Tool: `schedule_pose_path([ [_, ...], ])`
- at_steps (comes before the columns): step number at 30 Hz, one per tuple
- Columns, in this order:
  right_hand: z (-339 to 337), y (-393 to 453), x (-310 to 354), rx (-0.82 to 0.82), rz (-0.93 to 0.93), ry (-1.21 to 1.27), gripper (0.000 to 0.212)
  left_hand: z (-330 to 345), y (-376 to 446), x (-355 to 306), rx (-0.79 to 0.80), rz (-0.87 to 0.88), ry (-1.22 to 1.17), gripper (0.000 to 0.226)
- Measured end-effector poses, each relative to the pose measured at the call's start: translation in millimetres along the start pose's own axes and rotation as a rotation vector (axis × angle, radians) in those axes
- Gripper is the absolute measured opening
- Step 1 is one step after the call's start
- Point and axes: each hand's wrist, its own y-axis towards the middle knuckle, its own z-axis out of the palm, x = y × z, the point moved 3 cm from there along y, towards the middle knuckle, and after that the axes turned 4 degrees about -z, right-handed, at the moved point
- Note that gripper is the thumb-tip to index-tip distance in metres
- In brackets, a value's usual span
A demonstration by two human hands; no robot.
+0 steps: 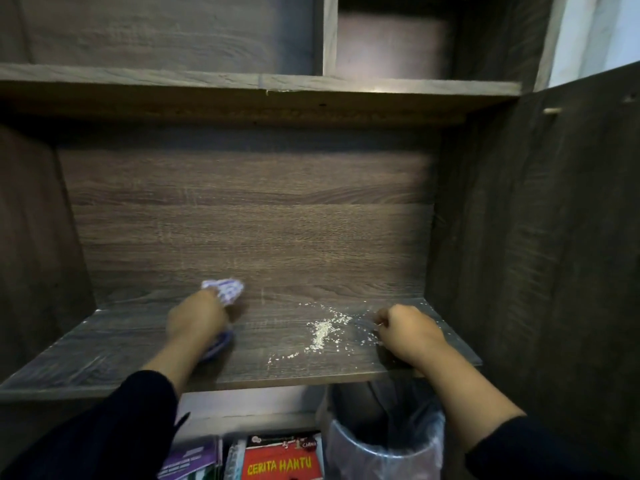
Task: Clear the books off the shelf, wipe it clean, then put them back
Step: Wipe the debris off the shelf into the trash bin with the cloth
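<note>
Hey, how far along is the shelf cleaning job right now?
Clearing looks done: the shelf holds no books, and some books lie below it. Wiping is in hand: the left hand holds a purple cloth on the board, and the right hand rests curled by the white crumbs. Left: clearing those crumbs, perhaps into the lined bin underneath, then putting the books back.

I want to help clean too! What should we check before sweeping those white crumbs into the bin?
1. Books off the shelf: ok; books lie below.
2. Cloth in left hand: ok, gripped.
3. Crumbs gathered: not ok, still scattered.
4. Bin under the shelf edge: ok, lined and open.
5. Right hand out of the way: not ok, curled beside the crumbs.
6. Left part wiped clean: cannot tell.
</note>
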Motion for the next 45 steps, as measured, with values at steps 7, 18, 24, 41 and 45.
schedule_pose_path([
  [7,-6.1,-7.1,-15.4,0.002,0.033,-0.002,0.023,13.7,-56.7,9.8,-0.045,-0.306,0.114,0.067],
  [18,-8.8,-13.7,-33.2,0.003,0.078,0.074,0.022,77.4,-85.5,-158.1,0.193,-0.024,-0.076,0.067],
  [24,-5.4,-16.7,-31.6,-0.018,0.109,0.191,0.025,71.4,-42.4,-163.9,0.072,-0.049,-0.595,0.036],
  [41,-9.4,-26.9,-62.1,0.022,0.312,0.555,0.018,55.1,-14.7,-89.0,-0.008,-0.062,0.065,0.049],
  [45,-4.6,-35.1,-63.1,0.152,0.323,0.625,0.021,70.5,-8.7,-106.4,0.062,-0.087,0.107,0.06],
])
